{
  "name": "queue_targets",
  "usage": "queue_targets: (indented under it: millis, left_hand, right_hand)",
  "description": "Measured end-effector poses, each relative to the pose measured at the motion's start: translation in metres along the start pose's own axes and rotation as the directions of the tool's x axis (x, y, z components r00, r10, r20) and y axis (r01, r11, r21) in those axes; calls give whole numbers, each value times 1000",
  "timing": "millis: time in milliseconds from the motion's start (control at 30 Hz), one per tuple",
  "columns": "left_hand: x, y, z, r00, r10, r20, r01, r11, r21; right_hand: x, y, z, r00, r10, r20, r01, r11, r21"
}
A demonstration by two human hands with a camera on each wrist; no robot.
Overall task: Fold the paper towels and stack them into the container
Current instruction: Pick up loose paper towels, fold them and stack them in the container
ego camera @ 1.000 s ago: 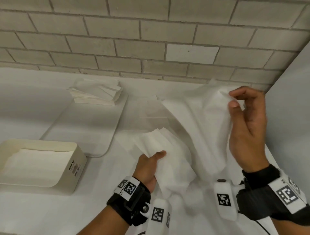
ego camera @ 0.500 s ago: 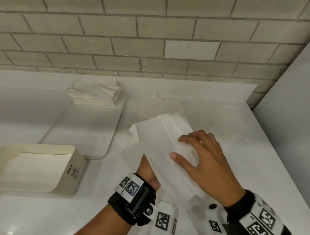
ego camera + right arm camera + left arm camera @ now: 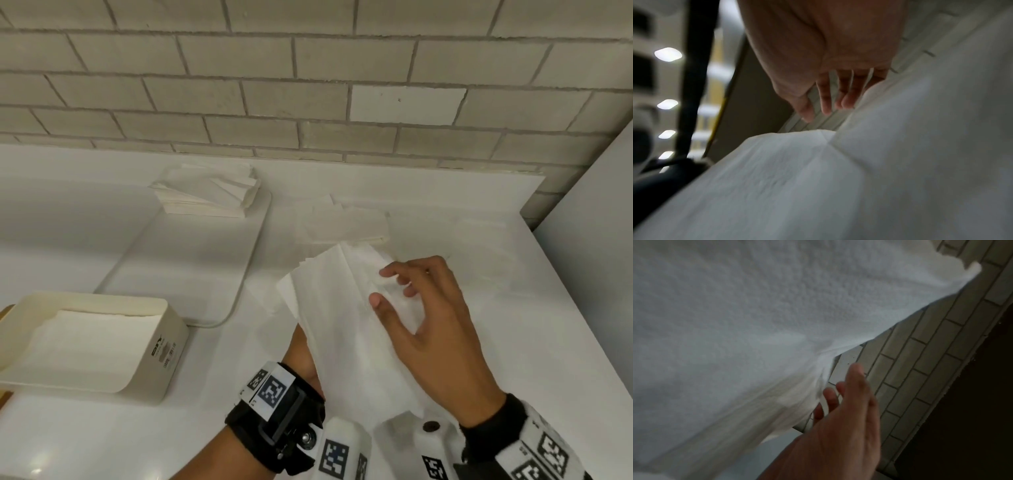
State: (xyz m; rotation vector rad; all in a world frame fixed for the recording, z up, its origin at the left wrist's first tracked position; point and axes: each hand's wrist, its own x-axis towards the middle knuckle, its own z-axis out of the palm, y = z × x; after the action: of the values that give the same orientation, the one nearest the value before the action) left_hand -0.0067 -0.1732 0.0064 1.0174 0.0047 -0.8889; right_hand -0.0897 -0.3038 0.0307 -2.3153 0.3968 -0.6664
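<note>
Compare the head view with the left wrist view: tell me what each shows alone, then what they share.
Only the head view shows the container with a towel inside, the stack of paper towels on the tray, and the right hand over the paper towel.

Only the left wrist view shows the left hand's fingers, straight beside the towel's underside.

Both show the paper towel, the left hand and the brick wall.
</note>
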Motion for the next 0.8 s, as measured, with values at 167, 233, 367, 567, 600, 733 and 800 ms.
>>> queue_targets:
  millis: [167, 233, 367, 567, 600, 733, 800]
  left_hand:
    - [3, -3, 12, 991, 94, 98, -82, 990, -117]
    - [6, -4, 3, 998, 35, 50, -36, 999, 17]
    - [7, -2, 2, 993, 94, 64, -100, 990, 95]
    - [9, -3, -1, 983, 170, 63, -175, 982, 77]
    - [8, -3, -1, 982, 176, 70, -181, 981, 72]
    - [6, -3, 0, 977, 193, 88, -198, 979, 51]
    - [6, -4, 1, 978, 194, 74, -199, 977, 73]
  right_hand:
    - [-2, -9, 13, 994, -74, 86, 101, 918, -382]
    - [1, -6, 14, 997, -67, 43, 77, 949, -305]
    - [3, -5, 16, 998, -56, 18, 58, 984, -167]
    - [7, -8, 6, 994, 75, 79, -82, 992, 97]
    - [7, -7, 6, 997, 52, 63, -56, 997, 60]
    - [4, 0, 11, 998, -65, -3, 65, 992, -108]
    - [5, 3, 9, 995, -89, -31, 84, 987, -135]
